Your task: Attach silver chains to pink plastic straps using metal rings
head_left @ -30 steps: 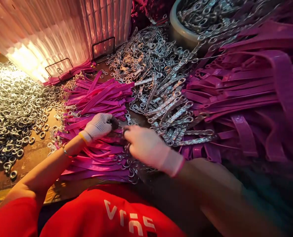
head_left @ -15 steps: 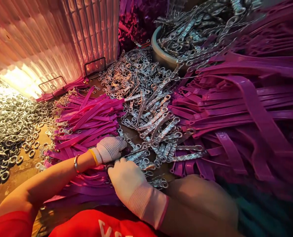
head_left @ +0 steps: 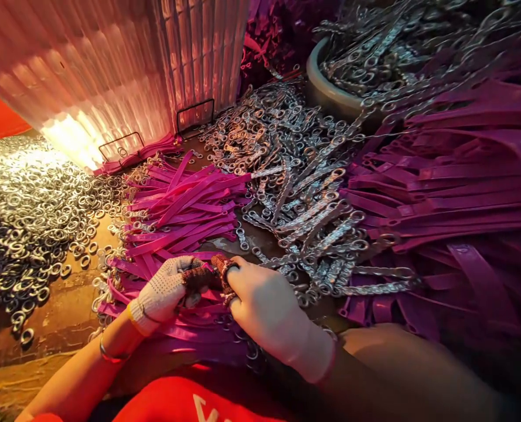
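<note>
My left hand (head_left: 166, 288) and my right hand (head_left: 264, 305), both in white knit gloves, meet fingertip to fingertip over a pile of purple straps with rings (head_left: 181, 217). Between the dark-tipped fingers sits a small metal ring (head_left: 230, 271), pinched mostly by my right thumb and forefinger; a purple strap end lies under my left fingers. A heap of short silver chains (head_left: 295, 199) lies just right of my hands.
A big heap of loose silver rings (head_left: 27, 205) covers the left of the brown table (head_left: 62, 310). More purple straps (head_left: 453, 199) are stacked at right. A round basin (head_left: 330, 97) of chains stands at the back, beside a ribbed translucent panel (head_left: 111, 70).
My hands lifted off the chain pile and came together in front of me, fingertips now raised and pinching a ring. The view shifted slightly right and down.
</note>
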`<state>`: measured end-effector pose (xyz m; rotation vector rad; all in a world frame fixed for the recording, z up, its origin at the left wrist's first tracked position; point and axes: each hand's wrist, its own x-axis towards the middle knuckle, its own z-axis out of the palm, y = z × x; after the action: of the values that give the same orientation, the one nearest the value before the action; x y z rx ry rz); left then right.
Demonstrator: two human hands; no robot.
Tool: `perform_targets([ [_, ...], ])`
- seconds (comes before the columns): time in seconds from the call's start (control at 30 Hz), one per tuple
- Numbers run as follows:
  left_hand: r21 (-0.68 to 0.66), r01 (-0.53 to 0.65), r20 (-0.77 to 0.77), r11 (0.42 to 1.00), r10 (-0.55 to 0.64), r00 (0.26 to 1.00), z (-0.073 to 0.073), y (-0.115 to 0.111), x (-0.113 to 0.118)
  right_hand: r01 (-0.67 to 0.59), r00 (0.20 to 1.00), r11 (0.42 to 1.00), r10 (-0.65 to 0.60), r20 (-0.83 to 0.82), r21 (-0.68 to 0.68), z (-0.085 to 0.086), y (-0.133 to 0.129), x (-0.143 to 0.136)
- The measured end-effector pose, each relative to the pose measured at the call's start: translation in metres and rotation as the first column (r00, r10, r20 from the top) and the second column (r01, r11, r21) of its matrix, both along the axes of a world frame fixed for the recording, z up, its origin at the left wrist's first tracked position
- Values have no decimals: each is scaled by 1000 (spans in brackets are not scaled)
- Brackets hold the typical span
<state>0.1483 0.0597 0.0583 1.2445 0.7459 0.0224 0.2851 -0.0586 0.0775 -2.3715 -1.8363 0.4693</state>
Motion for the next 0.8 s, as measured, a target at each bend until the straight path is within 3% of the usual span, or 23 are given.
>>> perform_targets([
  [0.1, 220, 82, 1, 972, -84, 996, -4, -2, -3, -35, 996, 999, 37, 83, -19, -4, -1, -8],
  [0.17, 412, 143, 8, 900, -161, 987, -8, -2, -5, -70, 991, 997, 73, 116, -25, -7, -2, -10],
  [0.23, 494, 193, -1, 848, -221, 975, -14, -1, -7, -85, 989, 995, 91, 116, -53, -6, -3, -11],
  [0.33, 304, 231, 2, 924, -243, 970, -19, 0, -7, -73, 994, 990, 81, 68, -123, 1, -1, -7],
  [0.43, 117, 159, 25, 980, -162, 986, -20, 0, -6, -70, 997, 973, 72, 1, -221, 11, 4, -2],
  [0.5, 166, 124, 23, 978, -130, 991, -20, -2, -6, -35, 999, 957, 35, -5, -289, 14, 6, 0],
  [0.6, 246, 163, 9, 955, -171, 985, -23, -5, -7, -1, 999, 948, 14, 37, -318, 8, 5, -1],
  [0.8, 260, 319, -13, 911, -327, 945, -25, -4, 0, -166, 982, 954, 183, 43, -251, -5, -6, -3],
])
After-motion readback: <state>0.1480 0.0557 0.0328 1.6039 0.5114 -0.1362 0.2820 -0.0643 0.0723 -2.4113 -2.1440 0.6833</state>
